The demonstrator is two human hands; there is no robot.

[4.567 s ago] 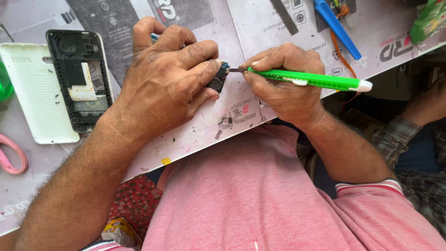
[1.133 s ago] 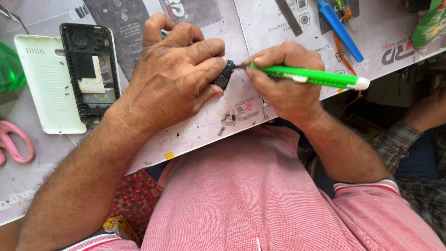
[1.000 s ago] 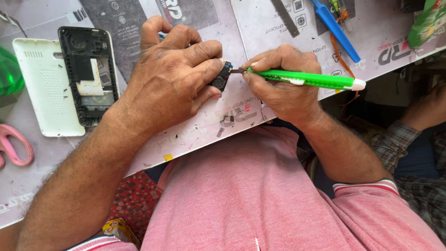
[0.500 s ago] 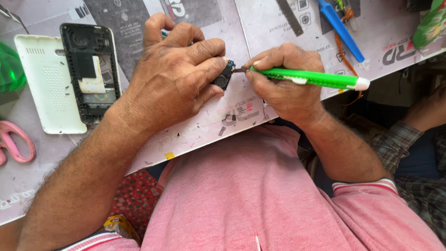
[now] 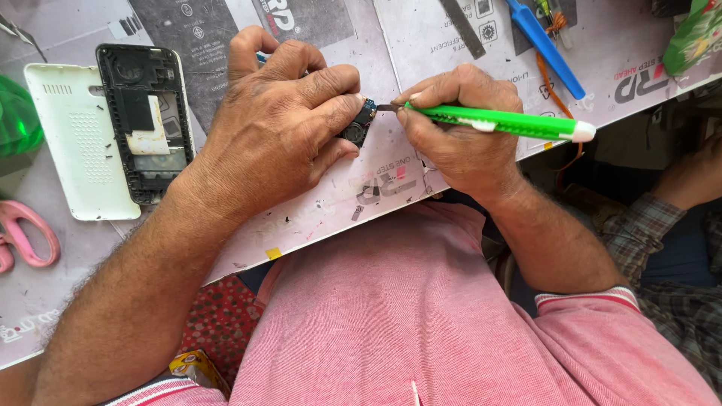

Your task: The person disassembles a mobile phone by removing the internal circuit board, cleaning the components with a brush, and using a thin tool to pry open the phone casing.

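Over the near edge of the worktable (image 5: pixel 466 45) I have both hands meeting just above the pink shirt. My left hand (image 5: pixel 282 124) is curled tight, fingers wrapped over a small dark part (image 5: pixel 356 126) that pokes out past the fingertips; I can't make out what kind of part it is, since most of it is hidden under the fingers. My right hand (image 5: pixel 459 135) is closed in a pen-style grip around a green-handled tool (image 5: pixel 500 122), which lies nearly level with its white cap end pointing off to my right. Its thin metal tip touches the dark part on the side facing my right hand.

Beyond my left hand lies an opened phone body (image 5: pixel 143 120), black frame up with its insides showing, resting partly on a white back cover (image 5: pixel 75 143). Pink scissor handles (image 5: pixel 26 237) sit at the table's left edge, well apart from my hands, and something green and translucent (image 5: pixel 16 120) is just beyond the white cover. A blue-handled tool (image 5: pixel 545 45) lies on the printed mat past my right hand, with an orange wire (image 5: pixel 553 83) beside it. To my far right, another person's hand and checked sleeve (image 5: pixel 677 218) are in view below the table's level
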